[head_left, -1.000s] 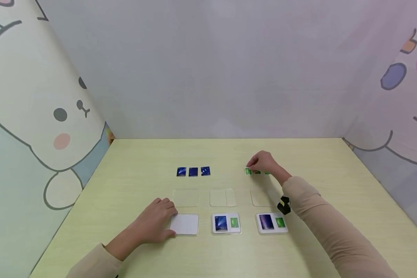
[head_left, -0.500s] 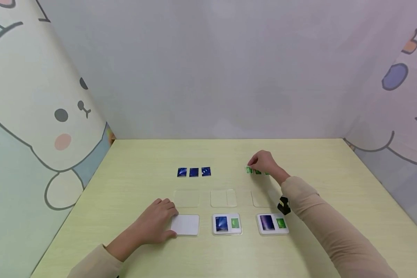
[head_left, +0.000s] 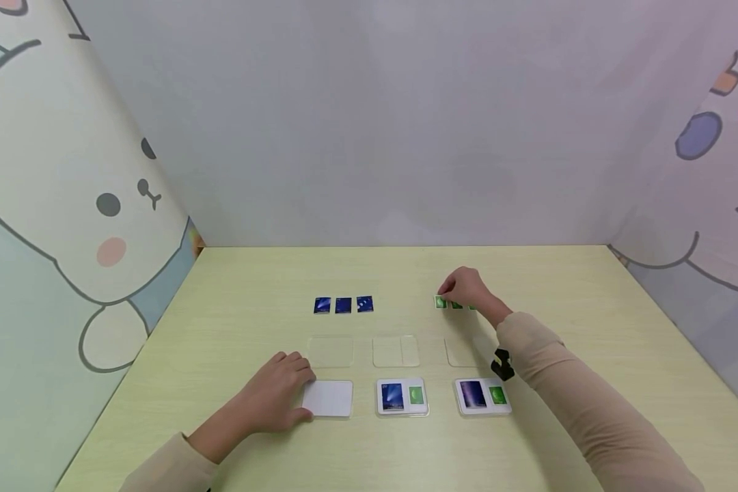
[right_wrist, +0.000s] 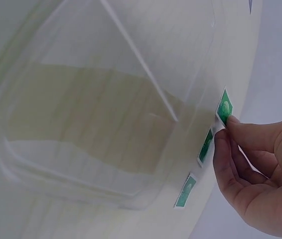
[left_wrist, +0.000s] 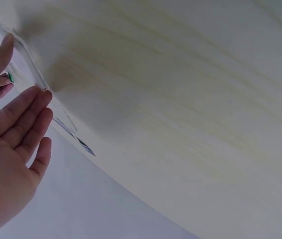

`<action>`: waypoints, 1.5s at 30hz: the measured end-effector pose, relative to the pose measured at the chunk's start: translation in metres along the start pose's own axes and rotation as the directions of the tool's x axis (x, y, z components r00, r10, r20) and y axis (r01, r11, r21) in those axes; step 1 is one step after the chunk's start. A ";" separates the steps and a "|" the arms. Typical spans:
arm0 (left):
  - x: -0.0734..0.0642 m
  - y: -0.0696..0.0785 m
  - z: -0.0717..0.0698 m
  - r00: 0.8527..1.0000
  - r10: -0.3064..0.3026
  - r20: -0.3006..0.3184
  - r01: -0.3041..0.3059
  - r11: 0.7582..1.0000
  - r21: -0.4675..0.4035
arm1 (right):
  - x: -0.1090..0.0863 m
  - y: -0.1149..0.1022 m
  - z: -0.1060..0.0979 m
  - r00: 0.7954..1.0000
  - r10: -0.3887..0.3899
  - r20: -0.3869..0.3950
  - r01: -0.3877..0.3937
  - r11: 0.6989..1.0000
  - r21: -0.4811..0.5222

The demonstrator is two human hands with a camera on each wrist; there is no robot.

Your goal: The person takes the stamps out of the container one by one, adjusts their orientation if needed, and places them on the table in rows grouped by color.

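My left hand (head_left: pixel 278 391) spans the left end of a flat white case (head_left: pixel 329 398), thumb at its near corner and fingers at its far corner. In the left wrist view those fingers (left_wrist: pixel 31 117) are nearly straight along the rim. My right hand (head_left: pixel 467 287) reaches to the back row and pinches the corner of a small green stamp (right_wrist: pixel 224 107) between thumb and forefinger. Two more green stamps, the middle one (right_wrist: pixel 206 146) and the end one (right_wrist: pixel 185 191), lie beside it, partly behind the hand in the head view.
Two white cases, one in the middle (head_left: pixel 402 396) and one at right (head_left: pixel 483 396), each bear a blue and a green stamp. Clear plastic lids (head_left: pixel 331 351) lie behind the cases. Three blue stamps (head_left: pixel 343 305) stand in a row at the back. A black device sits at the right sleeve (head_left: pixel 502 364).
Both hands stay where they were, the right at the leftmost green stamp and the left at the white case. Only a slight shift of the whole view shows.
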State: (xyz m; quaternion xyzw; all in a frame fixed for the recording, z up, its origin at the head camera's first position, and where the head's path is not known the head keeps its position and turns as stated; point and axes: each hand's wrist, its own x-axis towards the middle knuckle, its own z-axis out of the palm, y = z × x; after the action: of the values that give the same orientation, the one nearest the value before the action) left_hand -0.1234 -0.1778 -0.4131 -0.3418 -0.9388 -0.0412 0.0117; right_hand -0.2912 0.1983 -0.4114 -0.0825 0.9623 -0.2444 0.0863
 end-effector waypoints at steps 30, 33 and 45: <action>-0.007 0.010 -0.005 0.996 -0.073 0.042 0.072 0.997 0.030 | -0.015 0.005 -0.005 0.999 -0.038 -0.022 0.038 0.999 0.012; -0.008 0.009 -0.006 0.996 -0.074 0.043 0.073 0.997 0.028 | -0.020 0.005 -0.006 0.999 -0.039 -0.019 0.039 0.999 0.024; -0.010 0.007 -0.005 0.998 -0.064 0.027 0.064 0.998 0.018 | -0.045 0.005 -0.002 0.992 -0.113 -0.053 0.113 0.993 0.012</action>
State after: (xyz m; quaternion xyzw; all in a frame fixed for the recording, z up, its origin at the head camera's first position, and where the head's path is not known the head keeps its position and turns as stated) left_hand -0.1115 -0.1790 -0.4083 -0.3119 -0.9497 -0.0286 0.0004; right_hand -0.2488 0.2129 -0.4065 -0.1298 0.9562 -0.2579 0.0480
